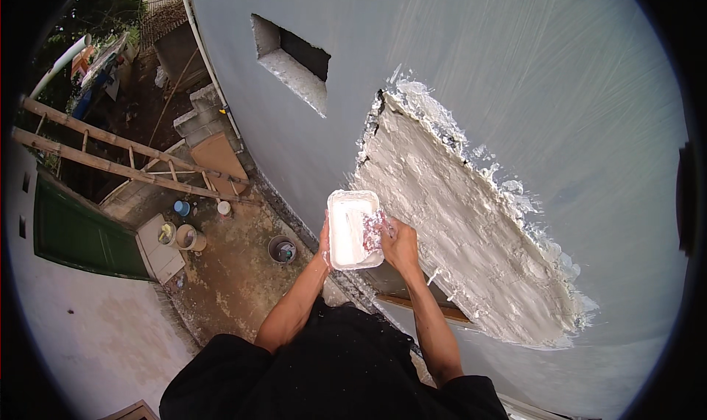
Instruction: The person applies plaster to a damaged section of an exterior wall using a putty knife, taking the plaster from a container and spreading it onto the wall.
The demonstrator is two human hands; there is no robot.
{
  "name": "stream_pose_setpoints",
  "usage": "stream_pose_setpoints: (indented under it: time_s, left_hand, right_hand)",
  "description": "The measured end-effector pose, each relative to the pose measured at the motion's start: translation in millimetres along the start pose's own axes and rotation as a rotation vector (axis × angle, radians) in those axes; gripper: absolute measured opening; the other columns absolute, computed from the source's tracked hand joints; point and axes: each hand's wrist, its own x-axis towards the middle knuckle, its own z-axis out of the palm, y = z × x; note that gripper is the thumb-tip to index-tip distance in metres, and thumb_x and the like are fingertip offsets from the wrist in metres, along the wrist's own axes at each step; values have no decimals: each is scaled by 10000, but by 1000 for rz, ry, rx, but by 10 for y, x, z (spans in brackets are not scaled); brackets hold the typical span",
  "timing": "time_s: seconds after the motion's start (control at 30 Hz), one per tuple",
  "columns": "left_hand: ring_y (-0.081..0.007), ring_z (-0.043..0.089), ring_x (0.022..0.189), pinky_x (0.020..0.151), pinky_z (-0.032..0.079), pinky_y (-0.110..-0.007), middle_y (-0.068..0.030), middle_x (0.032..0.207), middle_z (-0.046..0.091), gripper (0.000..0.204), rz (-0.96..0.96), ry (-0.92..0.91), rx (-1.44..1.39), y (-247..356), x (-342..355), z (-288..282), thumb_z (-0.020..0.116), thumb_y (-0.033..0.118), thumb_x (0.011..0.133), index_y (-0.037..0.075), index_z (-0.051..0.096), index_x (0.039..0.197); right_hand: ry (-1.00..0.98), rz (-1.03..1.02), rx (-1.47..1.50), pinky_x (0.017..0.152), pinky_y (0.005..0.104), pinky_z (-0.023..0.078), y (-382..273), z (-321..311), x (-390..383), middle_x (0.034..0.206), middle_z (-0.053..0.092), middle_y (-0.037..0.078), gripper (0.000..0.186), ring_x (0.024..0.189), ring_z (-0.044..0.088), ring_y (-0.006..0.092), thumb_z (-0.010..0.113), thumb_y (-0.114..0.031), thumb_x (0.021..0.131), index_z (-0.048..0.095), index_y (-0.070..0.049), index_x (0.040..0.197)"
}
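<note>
A white rectangular tub point(347, 232) of white paste is held before my body, with my left hand point(323, 240) closed on its left side. My right hand point(401, 243) grips a red, paste-smeared tool point(375, 232), probably a scraper, at the tub's right part; its full shape is hidden. Behind and right of my hands, a long patch of rough off-white plaster point(456, 214) with ragged edges lies on the grey wall point(545, 111).
An opening point(298, 55) is in the wall. A bamboo ladder point(110, 159) leans at left near a board point(216, 160). Buckets point(190, 238) and a dark pail point(282, 250) stand on the concrete ground below. A green door point(81, 228) is in the left white wall.
</note>
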Motion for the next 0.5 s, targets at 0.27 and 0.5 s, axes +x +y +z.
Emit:
stream_pose_setpoints:
  time_s: [0.27, 0.5]
  left_hand:
    - [-304, 555, 1141, 973, 451, -484, -147, 1328, 500, 731, -1, 16, 37, -18, 4, 164, 355, 620, 905, 75, 373, 1391]
    - [-302, 546, 1155, 994, 431, -487, -144, 1340, 491, 734, -36, -7, -29, 3, -23, 135, 352, 622, 905, 80, 366, 1399]
  right_hand:
    - [11, 13, -40, 461, 348, 345, 34, -84, 65, 547, 485, 168, 128, 459, 406, 188, 576, -53, 813, 658, 6, 892]
    - [-5, 30, 18, 468, 368, 347, -55, -217, 44, 552, 467, 198, 114, 461, 397, 232, 609, -77, 809, 601, 37, 801]
